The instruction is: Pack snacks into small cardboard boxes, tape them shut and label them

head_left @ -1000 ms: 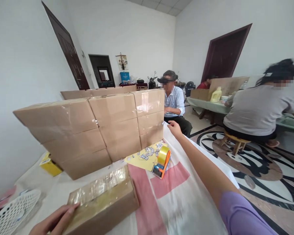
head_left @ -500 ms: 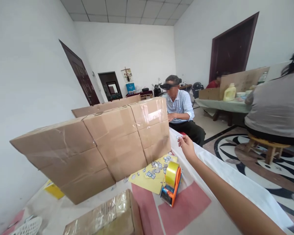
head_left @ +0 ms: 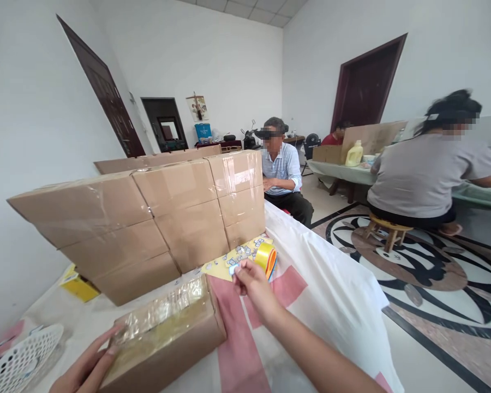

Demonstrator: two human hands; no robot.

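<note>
Your left hand (head_left: 88,368) is lying flat, fingers together, steadying the near tape-wrapped brown cardboard box (head_left: 166,335). Your right hand (head_left: 251,284) is pinching what appears a small blue-white sticker (head_left: 232,269) beside the yellow tape roll (head_left: 265,256).

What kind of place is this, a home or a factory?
Probably a room of a house used as a small packing workshop. Sealed cardboard boxes are stacked on the covered table, a tape dispenser lies beside them, and other people sit working at a second table on a patterned floor.
</note>
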